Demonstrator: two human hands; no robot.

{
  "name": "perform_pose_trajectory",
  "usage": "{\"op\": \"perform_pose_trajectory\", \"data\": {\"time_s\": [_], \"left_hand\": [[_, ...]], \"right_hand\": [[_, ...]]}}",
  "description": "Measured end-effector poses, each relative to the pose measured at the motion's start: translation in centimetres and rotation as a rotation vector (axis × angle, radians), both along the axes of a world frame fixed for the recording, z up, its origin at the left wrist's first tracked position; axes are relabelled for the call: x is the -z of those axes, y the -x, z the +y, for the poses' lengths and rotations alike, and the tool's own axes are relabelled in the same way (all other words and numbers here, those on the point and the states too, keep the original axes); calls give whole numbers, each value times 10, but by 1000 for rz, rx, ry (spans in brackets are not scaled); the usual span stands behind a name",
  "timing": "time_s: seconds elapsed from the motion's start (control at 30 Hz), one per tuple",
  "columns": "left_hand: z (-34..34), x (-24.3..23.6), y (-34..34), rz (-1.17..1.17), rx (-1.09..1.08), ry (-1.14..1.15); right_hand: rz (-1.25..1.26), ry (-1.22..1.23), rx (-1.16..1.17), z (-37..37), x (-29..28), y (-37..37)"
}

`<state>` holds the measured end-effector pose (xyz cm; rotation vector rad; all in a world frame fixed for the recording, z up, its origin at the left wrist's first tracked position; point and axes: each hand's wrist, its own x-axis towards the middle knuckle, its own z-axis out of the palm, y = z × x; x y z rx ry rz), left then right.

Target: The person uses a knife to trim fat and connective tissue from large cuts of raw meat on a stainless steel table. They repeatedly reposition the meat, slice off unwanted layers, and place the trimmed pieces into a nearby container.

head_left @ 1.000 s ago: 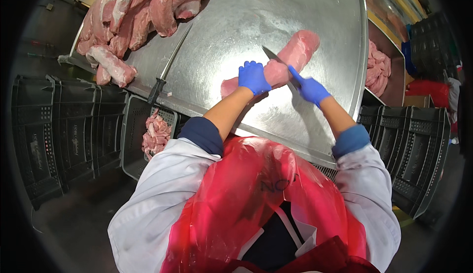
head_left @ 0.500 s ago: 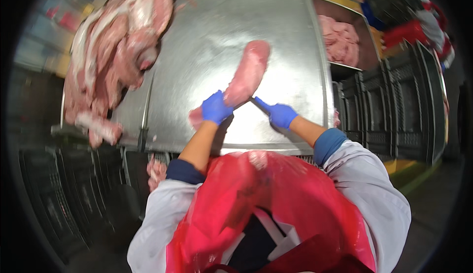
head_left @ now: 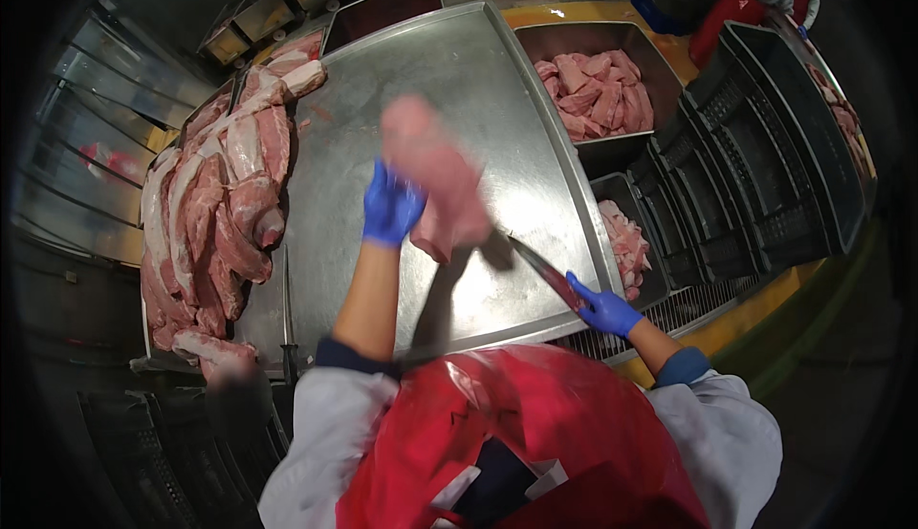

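A long pink piece of meat (head_left: 440, 171), smeared by motion, is tilted over the steel worktable (head_left: 507, 309), with its shadow beneath. My left hand (head_left: 392, 206), in a blue glove, grips its left side; the fingers partly disappear against the meat. In my right hand (head_left: 604, 309), also gloved in blue, is a knife (head_left: 547, 276). Its dark, reddish-looking blade points up and left toward the lower end of the meat, apart from it. My right fingers are closed round the handle near the table's right edge.
Long untrimmed meat strips (head_left: 215, 204) are heaped along the table's left side. Beyond the right edge stand a metal bin of meat pieces (head_left: 602, 94), a black crate with pale trimmings (head_left: 626, 242) and stacked black crates (head_left: 755, 147). A co-worker in red (head_left: 732, 13) stands at the far right.
My left hand has moved left with the meat, which has turned and now leans the other way. The knife has been drawn right, away from the meat. The view has shifted.
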<state>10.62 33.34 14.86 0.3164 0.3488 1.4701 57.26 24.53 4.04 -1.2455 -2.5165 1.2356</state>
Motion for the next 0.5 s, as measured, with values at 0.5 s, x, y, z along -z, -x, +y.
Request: {"op": "perform_pose_trajectory", "data": {"time_s": [0.5], "left_hand": [[36,148,34,2285,137,610]], "right_hand": [[135,-90,705,-91,18,-76]]}}
